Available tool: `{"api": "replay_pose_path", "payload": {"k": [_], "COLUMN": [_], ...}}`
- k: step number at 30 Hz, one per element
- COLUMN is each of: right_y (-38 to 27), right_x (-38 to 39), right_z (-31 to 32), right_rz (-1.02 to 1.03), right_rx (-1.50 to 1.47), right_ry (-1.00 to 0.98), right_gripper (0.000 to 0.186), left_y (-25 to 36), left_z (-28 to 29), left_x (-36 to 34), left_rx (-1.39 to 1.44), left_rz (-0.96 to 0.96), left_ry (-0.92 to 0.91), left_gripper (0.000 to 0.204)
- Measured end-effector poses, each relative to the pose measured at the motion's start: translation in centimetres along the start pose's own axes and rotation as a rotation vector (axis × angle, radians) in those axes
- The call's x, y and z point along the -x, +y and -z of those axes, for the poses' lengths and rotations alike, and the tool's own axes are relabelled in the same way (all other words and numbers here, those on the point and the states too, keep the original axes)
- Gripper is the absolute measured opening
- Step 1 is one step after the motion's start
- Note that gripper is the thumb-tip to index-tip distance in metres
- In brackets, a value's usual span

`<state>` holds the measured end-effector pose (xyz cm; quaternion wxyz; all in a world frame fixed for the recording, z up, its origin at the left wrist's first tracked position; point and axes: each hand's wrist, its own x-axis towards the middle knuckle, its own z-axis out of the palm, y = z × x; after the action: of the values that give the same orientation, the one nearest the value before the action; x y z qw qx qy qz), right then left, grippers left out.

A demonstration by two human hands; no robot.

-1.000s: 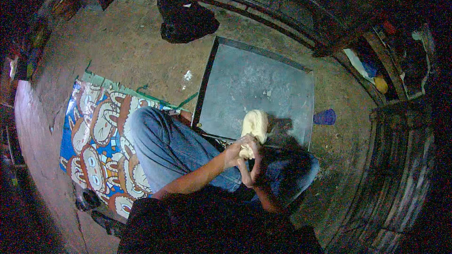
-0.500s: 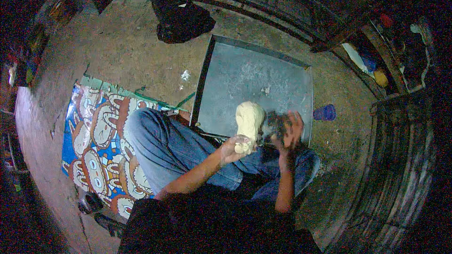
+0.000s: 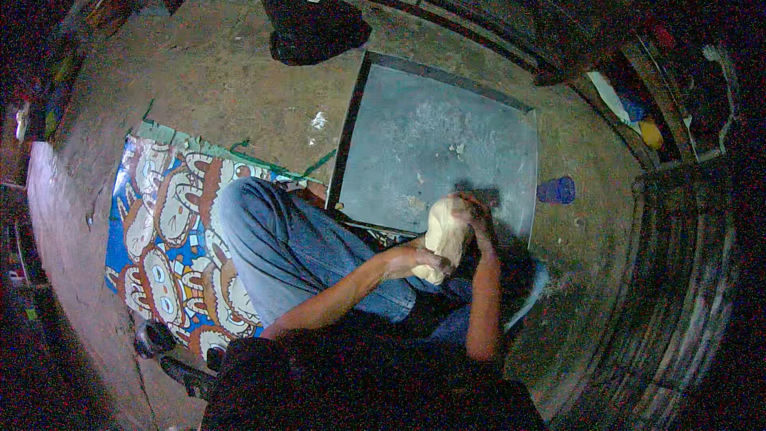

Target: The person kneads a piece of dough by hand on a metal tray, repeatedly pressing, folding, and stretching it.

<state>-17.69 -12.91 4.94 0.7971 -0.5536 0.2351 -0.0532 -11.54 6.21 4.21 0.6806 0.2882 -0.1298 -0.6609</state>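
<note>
Pale dough [image 3: 444, 233] at near edge of tray [image 3: 399, 132], left hand [image 3: 421, 257] and right hand [image 3: 475, 215] gripping — room beyond

Dough [image 3: 445, 233] at near edge of tray [image 3: 435, 116]

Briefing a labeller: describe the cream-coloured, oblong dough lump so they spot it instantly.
Find the large, grey, rectangular tray. At its near edge, the dough lump is in the grip of the left hand, the right hand on its far end. Its cream colour sets it apart from the blue denim trousers and tray.
</note>
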Motion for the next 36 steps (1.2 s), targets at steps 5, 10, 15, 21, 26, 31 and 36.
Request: {"api": "replay_pose_path", "payload": {"k": [5,10,15,21,26,31,36], "right_y": [2.0,1.0,0.7,1.1,1.8,4.0,2.1], "right_x": [0.6,0.2,-0.6,-0.9,-1.6,-3.2,-4.7], "right_z": [-0.3,0.4,0.1,1.4,3.7,6.2,8.5], "right_rz": [0.083,0.056,-0.034,-0.094,-0.082,0.012,0.105], "right_rx": [-0.056,-0.041,0.014,0.074,0.117,0.172,0.492], "right_ry": [0.136,0.091,-0.042,-0.077,-0.028,0.052,0.152], "right_gripper": [0.063,0.056,0.049,0.042,0.037,0.032,0.027], "left_y": [0.5,0.6,-1.5,-0.8,-0.8,-0.8,4.2], "left_z": [-1.3,-0.3,0.5,-0.2,0.0,0.9,-1.2], "left_x": [-1.0,-0.6,0.1,0.3,0.7,-1.1,-2.0], "left_rx": [-0.38,-0.13,0.327,0.554,0.373,0.101,-0.48], "left_rz": [0.042,0.118,0.056,0.051,0.194,0.13,0.085], "left_ry": [0.151,0.049,0.006,-0.232,0.031,0.069,0.06], "left_gripper": [0.046,0.047,0.035,0.06,0.045,0.035,0.042]}}
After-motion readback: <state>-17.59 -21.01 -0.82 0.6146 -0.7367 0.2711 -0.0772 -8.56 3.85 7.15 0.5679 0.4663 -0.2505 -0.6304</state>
